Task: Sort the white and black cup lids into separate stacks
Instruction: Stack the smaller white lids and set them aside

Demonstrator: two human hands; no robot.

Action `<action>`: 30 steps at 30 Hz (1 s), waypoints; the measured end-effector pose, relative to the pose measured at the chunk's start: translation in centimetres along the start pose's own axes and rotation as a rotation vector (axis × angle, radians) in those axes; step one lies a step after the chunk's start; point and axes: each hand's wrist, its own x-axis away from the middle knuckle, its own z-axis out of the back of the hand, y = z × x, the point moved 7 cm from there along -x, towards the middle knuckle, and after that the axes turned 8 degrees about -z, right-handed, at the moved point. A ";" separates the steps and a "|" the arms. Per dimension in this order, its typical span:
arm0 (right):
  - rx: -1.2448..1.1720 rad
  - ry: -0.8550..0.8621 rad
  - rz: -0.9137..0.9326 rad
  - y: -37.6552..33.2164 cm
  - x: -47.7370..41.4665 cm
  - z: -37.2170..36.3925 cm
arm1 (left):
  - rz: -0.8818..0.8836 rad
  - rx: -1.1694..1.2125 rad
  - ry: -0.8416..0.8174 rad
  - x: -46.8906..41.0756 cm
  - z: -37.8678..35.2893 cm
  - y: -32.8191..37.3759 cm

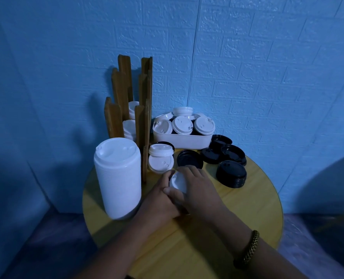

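Head view, dim blue light: a round yellow table (247, 208) stands against a blue brick-patterned wall (247, 57). At its centre, the left hand (159, 200) and right hand (199, 186) both grip one white lid (178, 182), fingers curled round its edges. One tall white stack (117, 178) stands left; five black lid piles (230, 174) lie right (a white tray (183, 140) behind holds about six white lids)

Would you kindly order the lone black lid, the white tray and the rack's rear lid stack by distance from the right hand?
From the right hand:
1. lone black lid, just beyond the fingertips.
2. white tray, farther back, centre.
3. rear lid stack, back left, in the rack.
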 end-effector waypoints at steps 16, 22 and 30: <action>-0.265 -0.161 0.064 2.0 -13.9 1.0 | -0.050 0.195 0.040 0.4 0.2 0.0; 0.026 -0.260 0.234 0.4 -16.6 -1.2 | -0.028 0.194 0.047 0.4 0.1 -0.5; 0.011 -0.158 0.320 0.9 -16.0 -1.1 | -0.041 0.163 0.048 0.5 0.2 -0.6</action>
